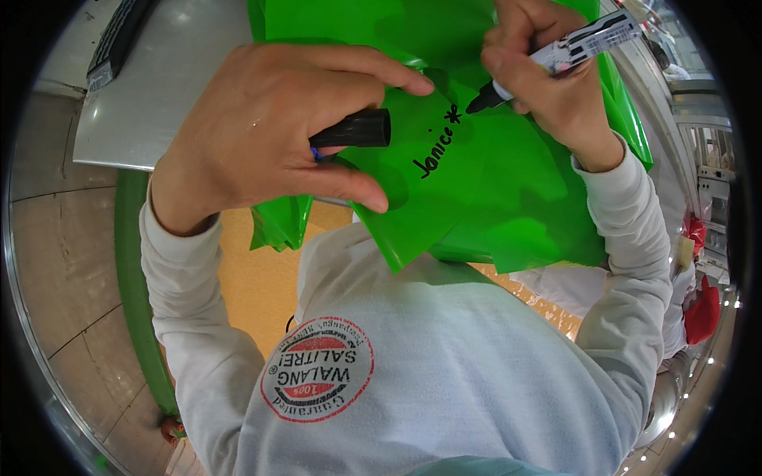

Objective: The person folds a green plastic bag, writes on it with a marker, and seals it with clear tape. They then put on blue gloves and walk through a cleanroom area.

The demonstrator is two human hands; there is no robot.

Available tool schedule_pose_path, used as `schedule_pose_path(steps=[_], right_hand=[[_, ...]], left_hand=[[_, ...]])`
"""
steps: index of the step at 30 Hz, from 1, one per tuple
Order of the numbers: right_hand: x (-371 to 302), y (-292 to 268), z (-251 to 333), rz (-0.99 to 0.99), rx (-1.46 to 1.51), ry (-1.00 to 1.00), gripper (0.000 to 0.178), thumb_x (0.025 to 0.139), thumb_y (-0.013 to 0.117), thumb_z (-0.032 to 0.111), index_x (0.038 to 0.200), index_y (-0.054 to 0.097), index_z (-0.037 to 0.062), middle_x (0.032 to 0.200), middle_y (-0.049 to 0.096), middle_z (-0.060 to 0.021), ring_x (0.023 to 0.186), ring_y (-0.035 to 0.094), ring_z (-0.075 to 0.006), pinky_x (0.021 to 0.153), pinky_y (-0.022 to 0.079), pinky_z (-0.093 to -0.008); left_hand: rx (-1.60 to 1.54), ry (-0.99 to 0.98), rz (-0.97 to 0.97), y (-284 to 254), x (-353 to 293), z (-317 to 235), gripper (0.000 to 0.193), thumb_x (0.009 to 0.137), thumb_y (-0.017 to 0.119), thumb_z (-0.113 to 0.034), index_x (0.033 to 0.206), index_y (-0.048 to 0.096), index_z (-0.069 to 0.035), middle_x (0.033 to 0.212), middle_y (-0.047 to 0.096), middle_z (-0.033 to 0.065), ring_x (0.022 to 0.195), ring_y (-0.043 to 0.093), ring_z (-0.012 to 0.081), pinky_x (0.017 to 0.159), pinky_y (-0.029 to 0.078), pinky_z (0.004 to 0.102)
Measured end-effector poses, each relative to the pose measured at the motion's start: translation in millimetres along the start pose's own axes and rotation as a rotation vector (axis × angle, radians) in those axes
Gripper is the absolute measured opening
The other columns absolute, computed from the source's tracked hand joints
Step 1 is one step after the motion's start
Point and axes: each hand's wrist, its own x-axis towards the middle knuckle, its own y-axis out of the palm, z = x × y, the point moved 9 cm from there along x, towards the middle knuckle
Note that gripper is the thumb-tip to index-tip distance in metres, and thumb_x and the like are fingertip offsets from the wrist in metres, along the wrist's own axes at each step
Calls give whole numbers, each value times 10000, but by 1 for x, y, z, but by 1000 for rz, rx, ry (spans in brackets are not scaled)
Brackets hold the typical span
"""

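A bright green plastic sheet (492,198), possibly a bag, lies in front of me with its near corner hanging over the table edge. My right hand (548,79) grips a black-tipped marker (583,44), white-bodied with dark print. Its tip is at or just above the plastic, beside a short line of black handwriting (440,139). In the curled fingers of my left hand (278,127) is a black marker cap (357,128). The thumb and index finger of that hand reach out onto the green plastic, on either side of the cap. Those curled fingers are partly hidden.
A grey metal tabletop (190,79) extends to the left, with a black ridged object (119,44) at its far left. Below its left side runs a green strip (139,278). Red items (702,313) and metal equipment (714,190) stand off to the right.
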Motion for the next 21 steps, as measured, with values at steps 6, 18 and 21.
schedule_pose_path(steps=[6,18,21], right_hand=[[-13,19,18,-58,127,-248,286,811,680,18,683,428,61,609,434,2,469,414,-63,441,285,-228],[-23,56,27,124,-64,-299,301,727,767,-9,686,477,59,620,489,-3,483,443,-56,440,293,-223],[-22,57,30,153,-116,-339,309,720,771,-1,672,472,61,617,489,-4,476,436,-56,440,288,-224]], left_hand=[[-1,62,-57,0,-1,-3,557,564,839,-439,656,491,-15,1120,663,126,760,651,285,593,492,313],[-41,71,-93,3,-1,1,598,522,865,-433,729,492,-14,978,658,138,589,514,295,510,404,328],[-57,37,-78,3,-1,4,598,521,869,-430,738,497,-15,980,657,137,596,523,292,512,405,328]])
